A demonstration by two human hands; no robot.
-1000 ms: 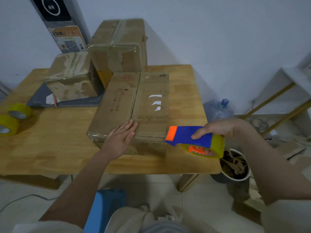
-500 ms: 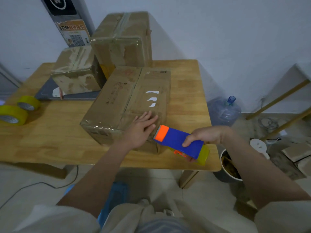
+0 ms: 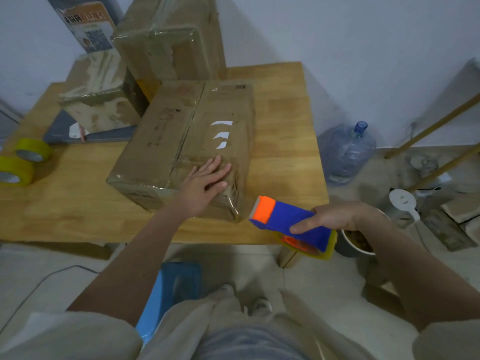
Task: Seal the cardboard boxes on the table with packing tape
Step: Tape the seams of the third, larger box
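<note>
A long flat cardboard box (image 3: 166,141) lies in the middle of the wooden table (image 3: 65,203), turned at an angle. My left hand (image 3: 205,183) rests flat on its near right corner, fingers straight. My right hand (image 3: 335,216) grips a blue and orange tape dispenser (image 3: 291,224) with a yellow roll, held just off the box's near right corner, over the table's front edge. Behind stand a tall taped box (image 3: 171,40) and a smaller taped box (image 3: 101,100).
Two yellow tape rolls (image 3: 23,162) lie at the table's left edge. A grey board (image 3: 59,128) lies under the small box. On the floor to the right are a water jug (image 3: 345,152), a bowl (image 3: 353,242) and wooden scraps. A blue stool (image 3: 176,287) stands by my legs.
The box has turned on the table under my left hand, which slid to its near right corner. My right hand has drawn the dispenser back from the box's edge.
</note>
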